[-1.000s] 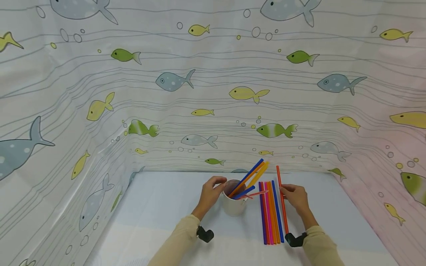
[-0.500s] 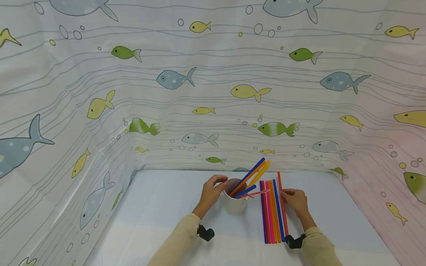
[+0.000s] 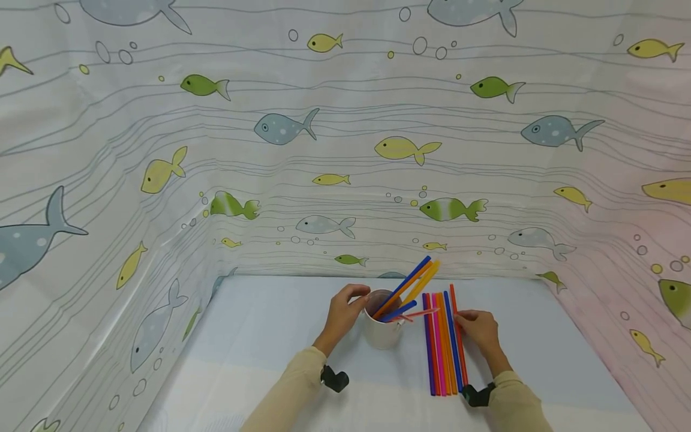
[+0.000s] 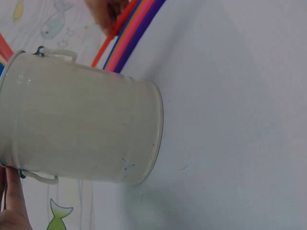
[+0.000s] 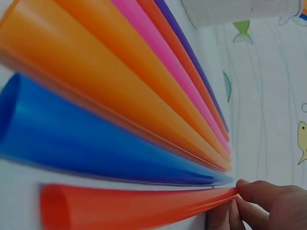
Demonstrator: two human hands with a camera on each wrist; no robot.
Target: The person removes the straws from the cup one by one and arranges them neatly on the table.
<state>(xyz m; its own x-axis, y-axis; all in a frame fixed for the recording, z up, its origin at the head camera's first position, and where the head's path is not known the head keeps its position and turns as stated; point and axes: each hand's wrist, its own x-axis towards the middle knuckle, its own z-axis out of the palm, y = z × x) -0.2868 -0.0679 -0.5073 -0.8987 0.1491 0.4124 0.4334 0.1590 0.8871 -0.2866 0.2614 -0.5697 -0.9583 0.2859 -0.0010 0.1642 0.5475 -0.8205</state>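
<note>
My right hand [image 3: 479, 327] pinches a red straw [image 3: 460, 342] between thumb and fingers near its far part. In the right wrist view the hollow near end of this red straw [image 5: 115, 206] lies beside a blue straw [image 5: 96, 139]. Purple, red, pink, orange and blue straws [image 3: 439, 348] lie side by side to its left. At the rim of a small white metal bucket [image 3: 382, 336] is my left hand [image 3: 344, 312], its fingers holding the left side. Blue, orange, yellow and red straws [image 3: 402, 288] lean out of the bucket. One finger [image 4: 17, 196] shows beside a bucket handle [image 4: 41, 178].
The white table [image 3: 259, 336] is enclosed by a fish-patterned cloth [image 3: 324, 198] at the back and sides. A dark camera mount [image 3: 335, 379] sits on the left wrist and another mount [image 3: 477, 396] on the right.
My right hand has drawn the red straw slightly toward me and left, closer to the blue straw in the row. The left hand stays at the bucket.
</note>
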